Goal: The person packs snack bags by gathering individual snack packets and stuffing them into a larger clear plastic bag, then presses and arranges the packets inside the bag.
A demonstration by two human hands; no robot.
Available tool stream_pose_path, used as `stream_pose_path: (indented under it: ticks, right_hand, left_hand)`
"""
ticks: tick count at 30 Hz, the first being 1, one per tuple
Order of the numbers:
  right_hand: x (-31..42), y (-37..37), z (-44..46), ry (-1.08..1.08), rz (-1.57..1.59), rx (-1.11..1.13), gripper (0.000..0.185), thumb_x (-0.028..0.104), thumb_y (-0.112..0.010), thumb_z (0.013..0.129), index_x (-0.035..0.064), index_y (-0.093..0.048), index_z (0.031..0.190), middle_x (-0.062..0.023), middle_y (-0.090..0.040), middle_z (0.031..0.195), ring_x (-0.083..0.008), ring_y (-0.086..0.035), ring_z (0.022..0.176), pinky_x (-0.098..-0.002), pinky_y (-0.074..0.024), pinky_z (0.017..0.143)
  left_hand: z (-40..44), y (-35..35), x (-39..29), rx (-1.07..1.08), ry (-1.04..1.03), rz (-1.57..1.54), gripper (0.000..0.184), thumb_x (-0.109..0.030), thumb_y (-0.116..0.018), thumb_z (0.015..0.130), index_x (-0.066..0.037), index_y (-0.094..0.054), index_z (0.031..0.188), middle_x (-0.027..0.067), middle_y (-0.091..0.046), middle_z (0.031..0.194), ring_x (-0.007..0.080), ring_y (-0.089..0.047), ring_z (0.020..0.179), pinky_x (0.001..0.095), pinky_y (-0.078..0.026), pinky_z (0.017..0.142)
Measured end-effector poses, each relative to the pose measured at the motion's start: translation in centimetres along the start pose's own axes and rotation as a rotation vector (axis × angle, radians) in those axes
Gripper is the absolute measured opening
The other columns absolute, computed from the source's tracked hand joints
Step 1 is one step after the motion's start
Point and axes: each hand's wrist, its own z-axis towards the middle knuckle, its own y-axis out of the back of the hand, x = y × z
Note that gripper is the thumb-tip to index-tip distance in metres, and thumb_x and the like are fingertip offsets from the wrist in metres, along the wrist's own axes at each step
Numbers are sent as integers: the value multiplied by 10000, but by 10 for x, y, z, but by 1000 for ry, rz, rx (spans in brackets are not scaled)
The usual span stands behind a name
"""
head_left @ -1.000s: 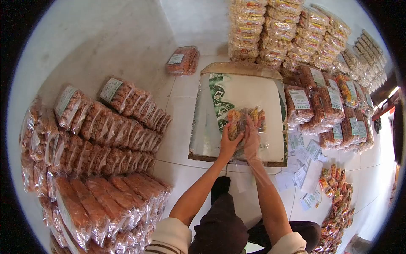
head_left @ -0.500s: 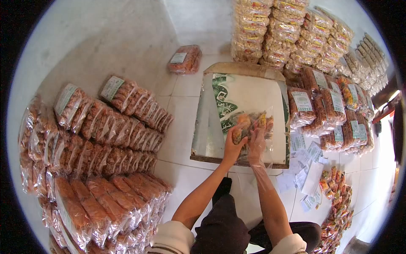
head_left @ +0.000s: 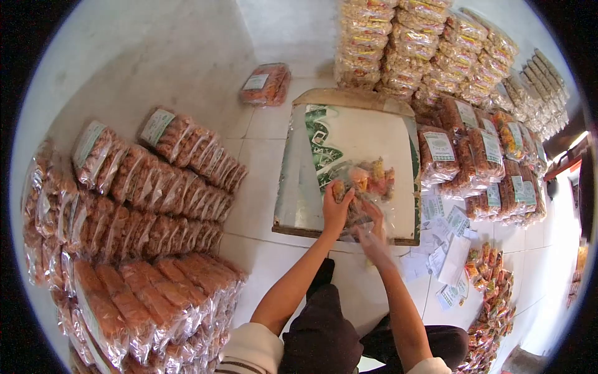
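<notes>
A clear plastic bag (head_left: 377, 166) with several small, colourful snack packets (head_left: 376, 179) in it lies on the near part of a white-topped box (head_left: 380, 128) with green print. My left hand (head_left: 336, 210) is closed round the bag's left side, its thumb pressing on the packets. At the bag's near end is my right hand (head_left: 372, 234), partly covered by loose, see-through plastic. Motion smears it, and I cannot tell whether its fingers grip anything.
Bagged brown snacks (head_left: 149, 187) and long orange-brown packs (head_left: 149, 287) are stacked on the left. Labelled packs (head_left: 436, 153) and tall stacks of pale bags (head_left: 414, 50) stand right and behind. Printed papers (head_left: 445, 243) and loose small packets (head_left: 489, 299) lie on the floor.
My right hand has drawn back toward me, from among the packets to the bag's near end. My left hand keeps hold of the bag. The view has shifted slightly.
</notes>
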Motion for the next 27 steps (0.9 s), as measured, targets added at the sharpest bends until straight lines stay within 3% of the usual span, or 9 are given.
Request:
stream_pose_path:
  ticks: [6, 8, 11, 16, 18, 19, 20, 22, 27]
  right_hand:
    - [-21, -15, 12, 75, -150, -61, 478, 77, -522, 783, 47, -383, 1239, -181, -460, 1136, -339, -437, 1073, -382, -362, 905]
    - [-23, -22, 18, -5, -98, -71, 473, 70, -520, 778, 49, -393, 1233, -178, -473, 1114, -341, -440, 1065, -381, -368, 896]
    - [-37, -36, 23, -52, -169, -130, 450, 73, -524, 771, 47, -419, 1208, -172, -493, 1080, -341, -448, 1053, -384, -378, 882]
    - [-15, -40, 34, -38, -229, -170, 387, 101, -522, 787, 43, -441, 1161, -151, -507, 1041, -326, -472, 1029, -379, -394, 866]
    - [-2, -38, 33, 6, 62, -196, 365, 105, -504, 809, 60, -451, 1168, -138, -496, 1029, -302, -494, 962, -373, -409, 830]
    - [-14, -44, 33, 5, 59, -194, 365, 105, -504, 809, 60, -451, 1168, -138, -496, 1029, -302, -494, 962, -373, -409, 830]
    - [-33, -54, 33, -52, 287, -185, 371, 108, -490, 825, 80, -454, 1193, -135, -486, 1017, -290, -492, 933, -372, -411, 814]
    - [-35, -54, 34, -112, 517, -177, 378, 111, -476, 841, 100, -458, 1218, -132, -475, 1005, -278, -490, 903, -372, -414, 798]
    - [-30, -46, 46, -21, -185, -116, 490, 88, -460, 842, 110, -349, 1319, -120, -454, 972, -258, -476, 894, -358, -419, 779]
  left_hand:
    - [0, 5, 20, 124, -105, 182, 712, -313, -718, 697, -38, -358, 1246, 149, -412, 1205, 252, -408, 1114, 331, -329, 935]
    - [-2, 8, 16, 244, -109, 221, 861, -289, -718, 709, -86, -178, 1349, 158, -327, 1307, 247, -330, 1207, 335, -291, 988]
    - [-8, 10, 10, 258, -212, 189, 936, -287, -721, 706, -92, -92, 1372, 174, -277, 1344, 260, -303, 1228, 340, -278, 996]
    - [-2, 13, 14, 275, -149, 73, 938, -353, -662, 752, -86, -20, 1382, 192, -219, 1377, 278, -286, 1243, 346, -257, 1008]
    - [0, 14, 5, 253, -118, 39, 926, -380, -636, 770, -89, -7, 1384, 202, -203, 1384, 289, -284, 1247, 347, -252, 1010]
    - [0, 17, -4, 268, -24, 117, 893, -406, -596, 791, -91, -7, 1384, 207, -192, 1388, 304, -281, 1251, 350, -249, 1010]
    - [-1, 18, -13, 285, 72, 196, 863, -432, -557, 813, -93, -7, 1384, 213, -182, 1393, 319, -277, 1254, 353, -247, 1011]
    - [0, 20, -4, 302, 16, 248, 845, -436, -531, 825, -107, 10, 1385, 210, -182, 1394, 324, -264, 1261, 357, -246, 1012]
    - [-10, 22, -11, 393, -46, 322, 822, -421, -481, 852, -102, 65, 1377, 215, -163, 1400, 351, -317, 1226, 385, -289, 977]
